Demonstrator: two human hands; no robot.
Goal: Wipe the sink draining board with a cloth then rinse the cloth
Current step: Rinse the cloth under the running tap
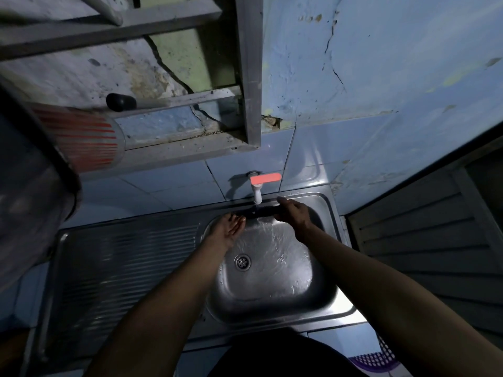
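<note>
A dark cloth (261, 212), hard to make out in the dim light, is stretched under the single tap (257, 193) at the far edge of the one sink basin (272, 289). Two hands hold it: the left hand (231, 227), palm up with fingers loosely curled, at its left end; the right hand (295, 212) clamped over its right end. Water sheets across the basin. The ribbed draining board (122, 268) lies to the left.

Dark cloth (261, 212), seemingly stretched under tap.
</note>
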